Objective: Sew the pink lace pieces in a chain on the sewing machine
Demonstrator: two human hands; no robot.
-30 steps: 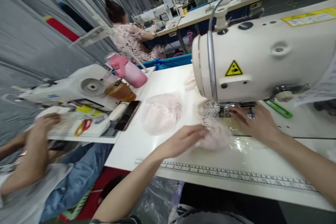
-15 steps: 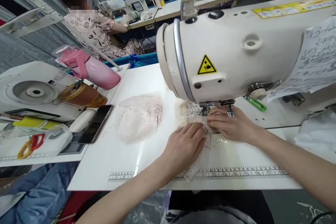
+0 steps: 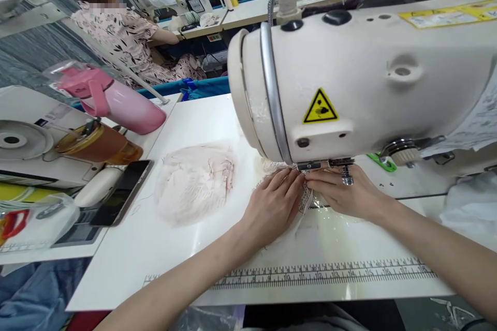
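Note:
A white sewing machine [image 3: 349, 77] leans into view from the right, its needle area partly hidden by fingers. Under its head lies pale lace fabric [image 3: 306, 199]. My left hand [image 3: 274, 207] grips the lace on the left side, fingers close together and bent over it. My right hand [image 3: 345, 191] pinches the lace edge at the right, partly behind the metal needle parts [image 3: 347, 170]. The two hands' fingertips nearly meet. To the left, a flat pile of sheer pale pink pieces [image 3: 194, 181] rests on the white table [image 3: 155, 253].
A printed ruler [image 3: 303, 273] runs along the table's front. At left are a phone [image 3: 122, 191], a pink bottle [image 3: 120, 101], a brown cup [image 3: 101, 142] and red-handled scissors [image 3: 15, 225]. A green tool [image 3: 382, 161] lies behind my right hand. A person [image 3: 120, 41] sits farther back.
The lace has moved away from me, its tail no longer reaching the ruler. My left fingers are closer to the needle area. The view has shifted slightly.

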